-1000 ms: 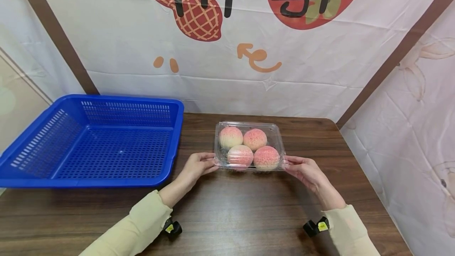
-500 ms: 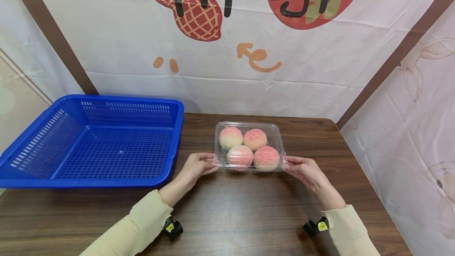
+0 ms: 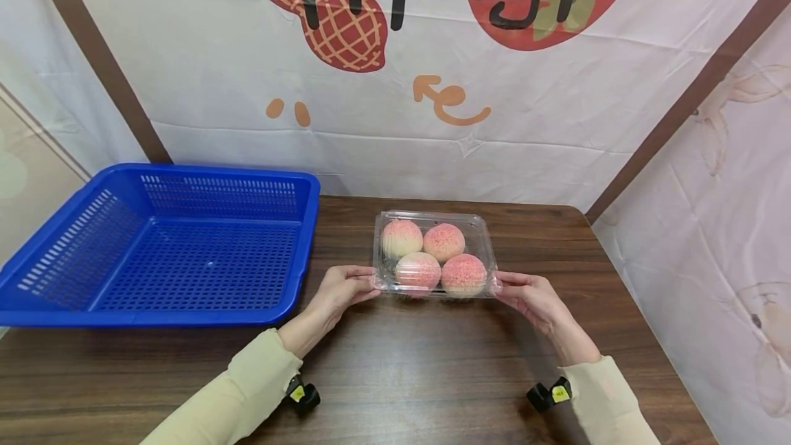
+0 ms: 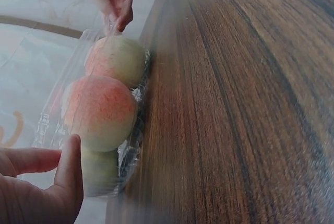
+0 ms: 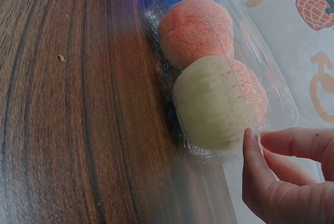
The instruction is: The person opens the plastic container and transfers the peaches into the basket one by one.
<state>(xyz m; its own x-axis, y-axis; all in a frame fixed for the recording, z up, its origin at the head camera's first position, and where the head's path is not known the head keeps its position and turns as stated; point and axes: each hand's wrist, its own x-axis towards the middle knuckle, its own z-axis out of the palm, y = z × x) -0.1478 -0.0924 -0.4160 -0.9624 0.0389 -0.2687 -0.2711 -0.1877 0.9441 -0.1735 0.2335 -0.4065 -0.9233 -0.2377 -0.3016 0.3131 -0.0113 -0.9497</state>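
A clear plastic clamshell box (image 3: 478,233) sits on the brown wooden table, its lid down over several pink and cream peaches (image 3: 464,275). With thumb and fingertips, my left hand (image 3: 336,294) pinches the near left corner of the box. My right hand (image 3: 534,299) pinches the near right corner in the same way. In the left wrist view, the left hand's thumb (image 4: 70,174) meets a finger beside the lid edge. The right wrist view has the right hand (image 5: 282,177) at the other end; its thumb and index tips come together at the rim.
To the left of the box stands a large blue plastic basket (image 3: 303,246) with slotted walls and nothing in it. A white printed cloth (image 3: 371,163) hangs behind the table (image 3: 420,376). Another cloth (image 3: 711,225) hangs along the right edge.
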